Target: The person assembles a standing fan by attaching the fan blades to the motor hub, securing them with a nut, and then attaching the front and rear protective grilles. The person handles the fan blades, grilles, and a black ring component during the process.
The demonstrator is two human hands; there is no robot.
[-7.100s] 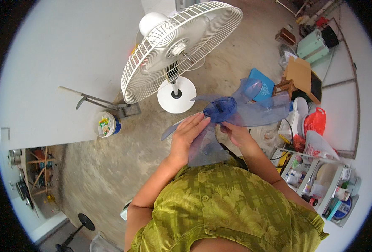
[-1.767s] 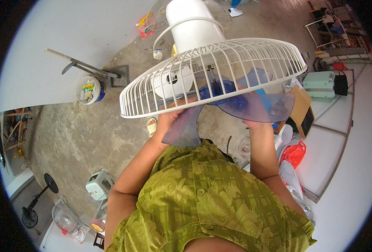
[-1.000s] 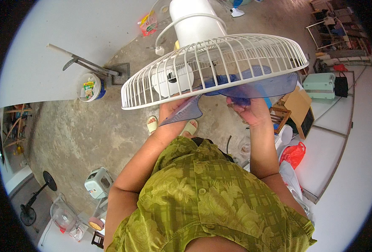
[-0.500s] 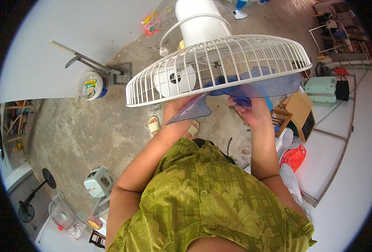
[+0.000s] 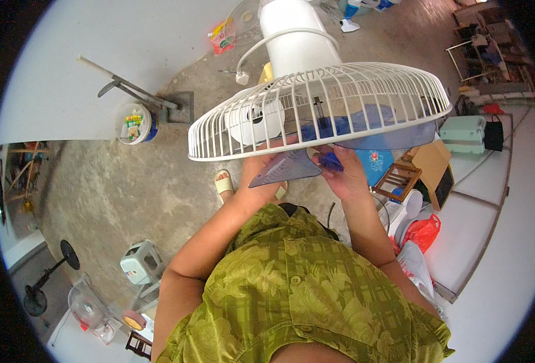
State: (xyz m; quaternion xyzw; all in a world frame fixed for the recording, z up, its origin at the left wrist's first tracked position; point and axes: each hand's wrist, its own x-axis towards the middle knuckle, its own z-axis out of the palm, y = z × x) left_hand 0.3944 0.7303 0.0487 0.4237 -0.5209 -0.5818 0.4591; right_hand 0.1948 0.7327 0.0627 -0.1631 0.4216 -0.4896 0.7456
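The translucent blue fan rotor (image 5: pixel 340 126), seemingly light, stiff, crackable plastic best held near its centre, sits partly inside the white grille (image 5: pixel 243 155), the right hand (image 5: pixel 347 175) pinching a dark-blue cap (image 5: pixel 331 161), the half-hidden left hand's (image 5: pixel 259 162) grip unclear to me.

The location is consistent with a domestic utility or storage room, finished with a bare, mottled concrete floor (image 5: pixel 116 187) and a plain white wall (image 5: pixel 98 36). Household articles indicate home use: a white fan (image 5: pixel 295 42), a pale plastic stool (image 5: pixel 136 266), a bucket (image 5: pixel 153 128) containing small packages, a red plastic bag (image 5: pixel 423 233), and pale open-toed slippers (image 5: pixel 224 183) on the person's feet. General storage is indicated along the right side by a cardboard box (image 5: pixel 435 158), a pale green case (image 5: pixel 463 130) and a crowded rack (image 5: pixel 491 54) at the upper right.
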